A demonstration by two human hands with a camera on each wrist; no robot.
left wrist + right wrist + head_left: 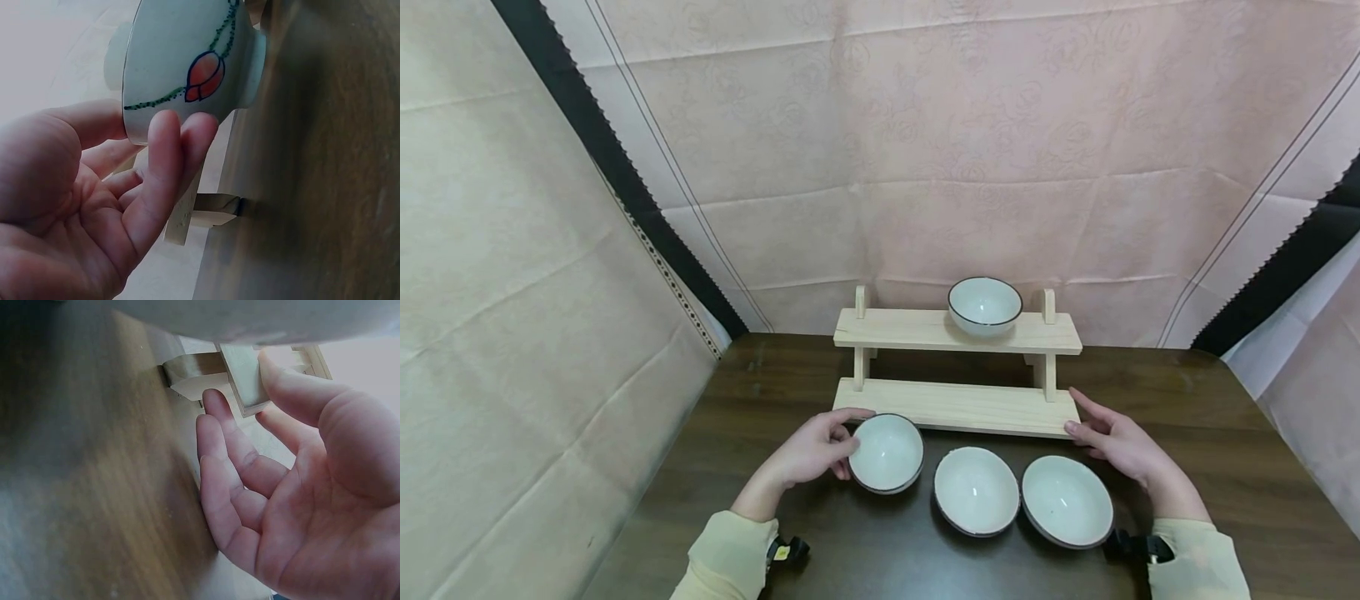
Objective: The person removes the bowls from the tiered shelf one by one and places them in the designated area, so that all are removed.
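My left hand (811, 450) grips a white bowl (887, 452) by its left side, thumb at the dark rim. In the left wrist view the bowl's outside shows a painted red tulip (205, 76) and green dotted lines, and fingertips press against its wall. The bowl overlaps the front left edge of a two-tier wooden rack (955, 404). At the rack's right end, my right hand (1123, 446) pinches the lower board's corner between thumb and index finger. Its other fingers are bent loosely beside the tabletop, as the right wrist view shows.
Two more white bowls, a middle one (977, 492) and a right one (1067, 502), stand side by side on the dark wooden table (865, 558). Another bowl (985, 306) sits on the rack's upper board (895, 327). Pale patterned cloth (970, 150) hangs behind.
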